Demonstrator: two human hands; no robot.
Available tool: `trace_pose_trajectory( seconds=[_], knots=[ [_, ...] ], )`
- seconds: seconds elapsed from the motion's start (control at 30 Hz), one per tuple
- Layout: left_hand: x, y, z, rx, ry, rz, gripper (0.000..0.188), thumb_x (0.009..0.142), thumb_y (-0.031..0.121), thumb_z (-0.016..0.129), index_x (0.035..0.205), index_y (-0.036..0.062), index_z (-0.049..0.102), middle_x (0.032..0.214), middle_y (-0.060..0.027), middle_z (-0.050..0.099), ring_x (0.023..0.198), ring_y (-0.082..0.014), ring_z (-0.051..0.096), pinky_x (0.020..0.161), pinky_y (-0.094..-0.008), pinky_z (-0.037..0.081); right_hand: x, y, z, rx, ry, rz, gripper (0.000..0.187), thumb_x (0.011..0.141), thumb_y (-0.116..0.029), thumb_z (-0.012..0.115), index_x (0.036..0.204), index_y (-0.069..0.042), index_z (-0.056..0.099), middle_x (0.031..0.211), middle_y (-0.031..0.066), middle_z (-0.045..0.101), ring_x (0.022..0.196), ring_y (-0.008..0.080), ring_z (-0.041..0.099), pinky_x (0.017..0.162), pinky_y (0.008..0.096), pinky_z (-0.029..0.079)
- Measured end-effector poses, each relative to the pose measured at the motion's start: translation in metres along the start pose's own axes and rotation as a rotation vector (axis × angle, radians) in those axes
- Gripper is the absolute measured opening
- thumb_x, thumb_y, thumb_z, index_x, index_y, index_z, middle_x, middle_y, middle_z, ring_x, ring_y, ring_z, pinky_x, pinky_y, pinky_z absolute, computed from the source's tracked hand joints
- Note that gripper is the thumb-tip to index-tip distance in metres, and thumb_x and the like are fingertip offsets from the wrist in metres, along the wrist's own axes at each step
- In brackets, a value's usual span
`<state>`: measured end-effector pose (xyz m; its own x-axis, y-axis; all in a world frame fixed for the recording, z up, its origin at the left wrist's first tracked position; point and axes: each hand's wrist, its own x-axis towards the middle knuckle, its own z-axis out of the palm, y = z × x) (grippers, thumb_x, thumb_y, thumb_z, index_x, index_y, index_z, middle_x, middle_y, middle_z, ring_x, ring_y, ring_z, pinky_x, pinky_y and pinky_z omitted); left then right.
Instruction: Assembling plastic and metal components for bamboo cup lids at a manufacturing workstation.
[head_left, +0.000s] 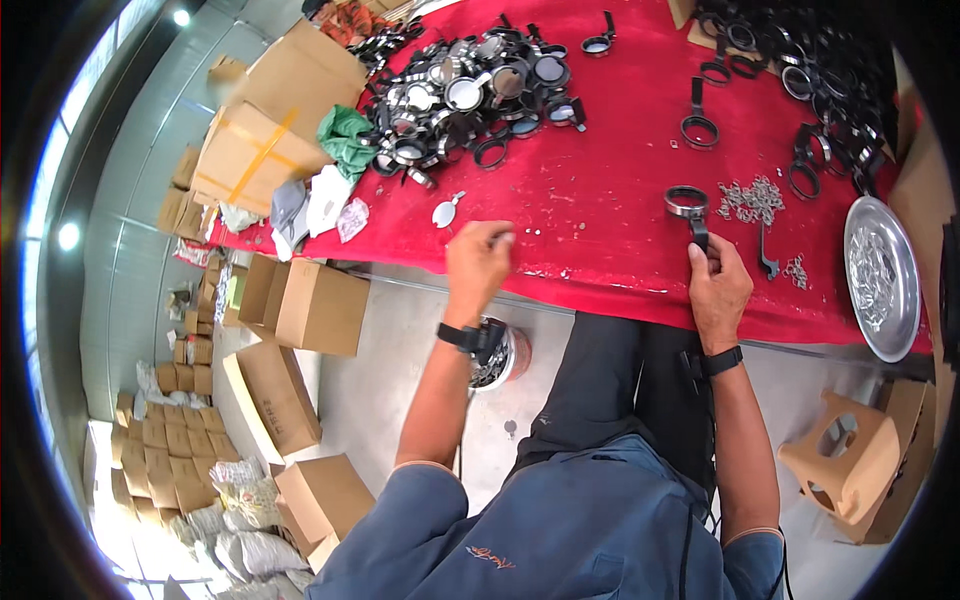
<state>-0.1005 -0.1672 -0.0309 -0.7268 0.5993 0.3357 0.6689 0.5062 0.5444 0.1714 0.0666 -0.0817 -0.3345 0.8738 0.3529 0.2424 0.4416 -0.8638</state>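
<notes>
My right hand (720, 288) grips the short black handle of a round black ring frame (686, 203), like an unglazed magnifying glass frame. The ring points away from me over the red tabletop. My left hand (478, 262) is curled closed above the table's near edge; whatever its fingers hold, if anything, is hidden. Just beyond it lies a small round glass piece with a dark tab (445, 213). A heap of small metal clips (752, 200) is right of the ring frame, with a black curved handle piece (767, 255) beside it.
Magnifier-like pieces with shiny discs form a large pile (465, 95) at the far left. Black ring frames (835, 90) crowd the far right. A metal tray (882, 278) holds clear pieces. Below are a bucket (515, 355), cardboard boxes (320, 310) and a brown stool (840, 460).
</notes>
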Motion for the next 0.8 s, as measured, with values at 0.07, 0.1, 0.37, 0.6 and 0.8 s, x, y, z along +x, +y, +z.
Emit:
trace_pose_trajectory(
  seconds=[0.07,0.1,0.37,0.6,0.8],
  knots=[
    [0.005,-0.063,-0.03,0.159,0.091,-0.02,0.023,0.096,0.015,0.082,0.116,0.0047,0.084,0.107,-0.0181,0.082,0.09,-0.0279,0.081,0.083,-0.038,0.063,0.0,-0.002,0.009,0.023,0.003,-0.02,0.029,0.099,-0.012,0.081,0.124,0.002,0.076,0.099,0.0126,0.079,0.08,0.0194,0.074,0.075,0.0346,0.059],
    [0.011,-0.081,-0.042,0.214,0.087,-0.089,0.025,0.095,0.016,0.083,0.118,0.0041,0.084,0.108,-0.0184,0.082,0.093,-0.0287,0.081,0.085,-0.0391,0.063,0.001,-0.001,0.008,0.018,0.027,-0.024,0.029,0.1,-0.013,0.08,0.125,0.002,0.075,0.1,0.0128,0.079,0.08,0.0199,0.074,0.075,0.0346,0.059],
    [0.035,-0.132,-0.05,0.244,0.09,-0.085,0.031,0.098,0.022,0.077,0.12,0.0002,0.081,0.11,-0.0277,0.078,0.105,-0.0447,0.076,0.094,-0.0518,0.059,-0.002,-0.003,0.0,-0.03,-0.023,0.086,0.028,0.1,-0.015,0.08,0.124,0.0,0.076,0.098,0.0128,0.08,0.081,0.0188,0.074,0.077,0.0353,0.059],
    [0.079,-0.177,-0.047,0.382,-0.136,-0.137,0.043,0.091,0.041,0.085,0.113,0.004,0.083,0.094,-0.0237,0.079,0.091,-0.0442,0.076,0.083,-0.0548,0.059,0.001,-0.009,0.003,-0.023,-0.006,0.067,0.038,0.096,-0.016,0.084,0.13,0.0,0.075,0.107,0.0144,0.082,0.085,0.0169,0.075,0.082,0.0333,0.061],
    [0.042,-0.072,-0.031,0.041,-0.016,-0.066,0.022,0.093,0.02,0.084,0.097,0.0026,0.071,0.084,-0.0178,0.074,0.079,-0.0357,0.074,0.073,-0.0467,0.057,0.008,0.007,-0.005,0.317,0.147,0.244,0.04,0.102,-0.016,0.08,0.138,0.0,0.072,0.117,0.0086,0.08,0.087,0.012,0.071,0.08,0.0313,0.059]
  ],
)
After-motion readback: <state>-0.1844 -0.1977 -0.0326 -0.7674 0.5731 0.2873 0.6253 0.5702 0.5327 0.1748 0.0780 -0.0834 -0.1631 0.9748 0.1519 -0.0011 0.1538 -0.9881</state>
